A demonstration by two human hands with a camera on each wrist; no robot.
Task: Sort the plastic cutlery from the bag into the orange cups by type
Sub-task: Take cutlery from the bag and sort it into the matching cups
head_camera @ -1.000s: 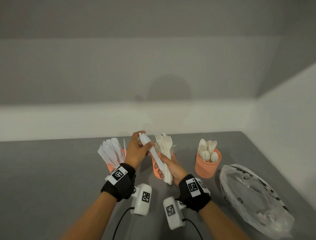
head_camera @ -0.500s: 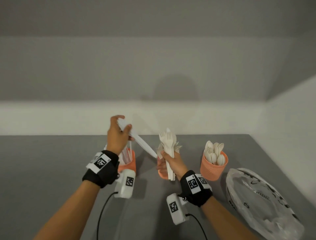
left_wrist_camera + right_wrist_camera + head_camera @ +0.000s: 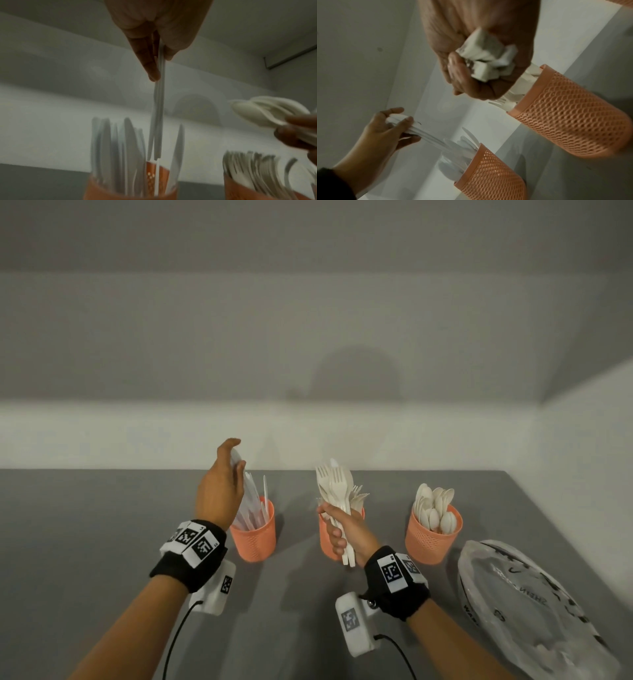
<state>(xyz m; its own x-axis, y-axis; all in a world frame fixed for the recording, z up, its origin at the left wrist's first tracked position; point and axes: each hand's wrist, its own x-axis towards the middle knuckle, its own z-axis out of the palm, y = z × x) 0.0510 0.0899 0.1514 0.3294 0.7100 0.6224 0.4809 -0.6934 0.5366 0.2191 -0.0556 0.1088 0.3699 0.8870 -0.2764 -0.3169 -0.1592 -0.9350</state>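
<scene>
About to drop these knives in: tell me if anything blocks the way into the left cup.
Nothing separate does. The left hand holds the knives above the knife cup; only knives already standing inside crowd its opening.

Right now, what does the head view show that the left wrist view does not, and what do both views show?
Only the head view shows the spoon cup, the plastic bag and the grey table. Only the left wrist view shows the lower ends of the knives pinched by the left hand, just above the cup's rim. Both show the knife cup, the fork cup and the right hand gripping forks.
</scene>
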